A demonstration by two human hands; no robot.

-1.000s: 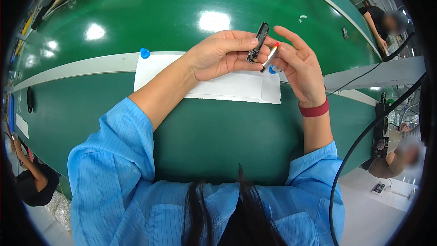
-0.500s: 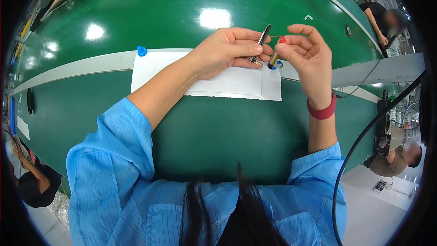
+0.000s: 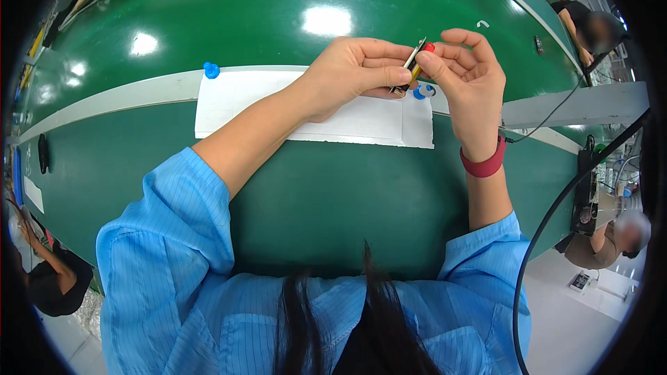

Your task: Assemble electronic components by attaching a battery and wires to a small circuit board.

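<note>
I'm watching both hands working together above the far edge of the white paper sheet (image 3: 306,107) on the green counter (image 3: 333,187). Left hand (image 3: 351,73) is closing its fingers round a small dark slim part w/ a metal edge (image 3: 411,62), holding it tilted, upper end pointing away from the body. Right hand (image 3: 469,83) is pinching a thin pen-like tool w/ a red tip (image 3: 424,55) btwn thumb and forefinger, other fingers curling loosely; tool is lying right against the part, touching it. Progress, my read: the two pieces are meeting but not seated yet, so the fitting looks mid-way, nothing set down as finished. A blue cap-like bit (image 3: 422,90) is sitting on the sheet just under the hands; a blue pin (image 3: 210,69) is marking the sheet's far left corner. No labels or packages I can make out nearby; a pale stripe (image 3: 104,101) is running across the counter. Red band (image 3: 484,165) is on the right wrist.
</note>
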